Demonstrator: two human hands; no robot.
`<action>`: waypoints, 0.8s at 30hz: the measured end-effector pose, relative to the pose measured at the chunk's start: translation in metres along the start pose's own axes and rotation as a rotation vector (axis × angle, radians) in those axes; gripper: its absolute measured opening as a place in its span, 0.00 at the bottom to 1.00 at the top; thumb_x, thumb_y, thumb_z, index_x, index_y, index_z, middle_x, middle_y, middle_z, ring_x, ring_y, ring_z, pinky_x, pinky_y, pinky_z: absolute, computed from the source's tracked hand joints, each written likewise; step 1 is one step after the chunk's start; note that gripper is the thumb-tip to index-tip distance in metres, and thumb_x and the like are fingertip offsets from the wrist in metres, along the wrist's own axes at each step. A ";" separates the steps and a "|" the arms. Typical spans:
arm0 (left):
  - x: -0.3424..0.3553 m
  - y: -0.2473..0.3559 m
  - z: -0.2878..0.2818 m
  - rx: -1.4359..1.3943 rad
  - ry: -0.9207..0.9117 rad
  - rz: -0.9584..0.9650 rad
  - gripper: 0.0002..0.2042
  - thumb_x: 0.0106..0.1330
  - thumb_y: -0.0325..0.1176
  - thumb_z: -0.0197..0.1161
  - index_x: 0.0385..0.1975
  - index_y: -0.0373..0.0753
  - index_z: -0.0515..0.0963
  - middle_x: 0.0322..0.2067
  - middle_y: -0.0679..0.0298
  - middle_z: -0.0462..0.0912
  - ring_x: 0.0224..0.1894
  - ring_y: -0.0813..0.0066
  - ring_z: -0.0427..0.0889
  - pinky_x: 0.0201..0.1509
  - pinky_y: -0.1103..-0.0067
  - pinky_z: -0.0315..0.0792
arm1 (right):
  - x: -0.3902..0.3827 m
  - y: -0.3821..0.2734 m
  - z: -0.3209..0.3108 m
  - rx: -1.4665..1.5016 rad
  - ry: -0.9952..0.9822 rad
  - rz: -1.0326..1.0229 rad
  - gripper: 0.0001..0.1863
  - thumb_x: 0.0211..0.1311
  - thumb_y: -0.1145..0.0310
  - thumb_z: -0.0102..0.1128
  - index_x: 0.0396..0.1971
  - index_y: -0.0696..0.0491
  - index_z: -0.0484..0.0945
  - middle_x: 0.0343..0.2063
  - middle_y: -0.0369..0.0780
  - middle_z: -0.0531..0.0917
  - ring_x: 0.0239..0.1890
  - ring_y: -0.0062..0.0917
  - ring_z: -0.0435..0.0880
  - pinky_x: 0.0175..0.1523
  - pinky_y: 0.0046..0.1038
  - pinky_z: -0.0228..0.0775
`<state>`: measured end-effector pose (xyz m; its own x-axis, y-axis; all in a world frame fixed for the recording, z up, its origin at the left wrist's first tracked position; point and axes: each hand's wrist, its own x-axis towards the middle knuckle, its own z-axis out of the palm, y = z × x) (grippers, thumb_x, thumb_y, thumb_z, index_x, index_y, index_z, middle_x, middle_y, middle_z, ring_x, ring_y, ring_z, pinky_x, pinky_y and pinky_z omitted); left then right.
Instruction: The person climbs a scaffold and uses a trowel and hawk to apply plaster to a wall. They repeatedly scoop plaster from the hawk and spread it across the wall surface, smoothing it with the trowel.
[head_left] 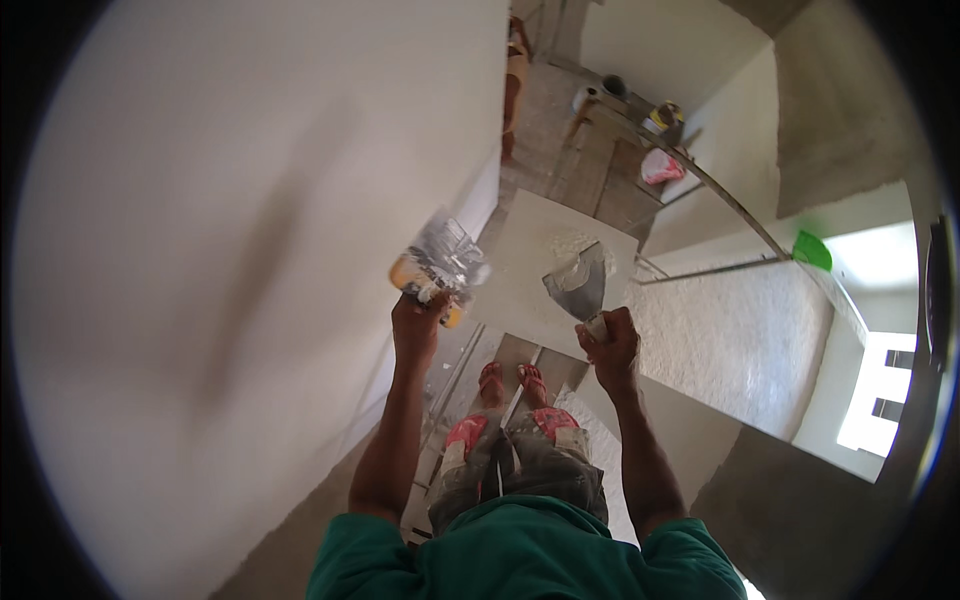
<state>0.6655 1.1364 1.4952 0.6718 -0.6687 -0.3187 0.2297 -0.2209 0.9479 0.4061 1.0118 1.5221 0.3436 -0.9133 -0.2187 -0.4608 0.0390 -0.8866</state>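
Observation:
My left hand is closed around a wide plastering trowel, held up beside the white wall. Its blade is grey, smeared with white putty and blurred by motion; yellow-orange shows around the grip. In my right hand is a putty knife with a flared grey blade pointing away from me. White putty clings along the far edge of that blade. Beyond it, more putty shows on a pale flat board. My fingers hide most of both handles.
My feet in red sandals stand on narrow planks, with a lower floor beside them. A curved metal rail runs at the right, a green plastic piece near it. Buckets and a red-and-white bag lie farther off.

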 end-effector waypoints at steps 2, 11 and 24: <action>-0.025 0.024 -0.005 -0.336 0.028 0.081 0.15 0.61 0.27 0.64 0.46 0.30 0.73 0.43 0.64 0.79 0.46 0.78 0.76 0.51 0.76 0.70 | -0.011 -0.011 0.009 0.039 -0.105 0.021 0.16 0.53 0.71 0.70 0.34 0.55 0.70 0.23 0.40 0.82 0.24 0.16 0.78 0.28 0.23 0.71; -0.084 0.069 0.020 -0.531 0.195 0.198 0.19 0.58 0.24 0.65 0.50 0.29 0.71 0.44 0.61 0.79 0.46 0.74 0.78 0.54 0.76 0.71 | -0.022 -0.058 0.014 -0.016 -0.410 -0.103 0.16 0.53 0.70 0.70 0.33 0.58 0.70 0.26 0.44 0.83 0.30 0.25 0.84 0.36 0.28 0.74; -0.122 0.092 0.012 0.159 0.135 0.208 0.13 0.60 0.26 0.64 0.43 0.31 0.75 0.37 0.63 0.81 0.40 0.75 0.80 0.43 0.76 0.74 | 0.010 -0.099 0.011 -0.112 -0.636 -0.422 0.17 0.53 0.69 0.71 0.32 0.57 0.70 0.24 0.42 0.81 0.21 0.21 0.79 0.26 0.27 0.71</action>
<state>0.5967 1.1893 1.6215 0.7830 -0.6130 -0.1053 -0.0285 -0.2045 0.9784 0.4641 1.0031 1.6028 0.8974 -0.4312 -0.0936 -0.2547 -0.3330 -0.9079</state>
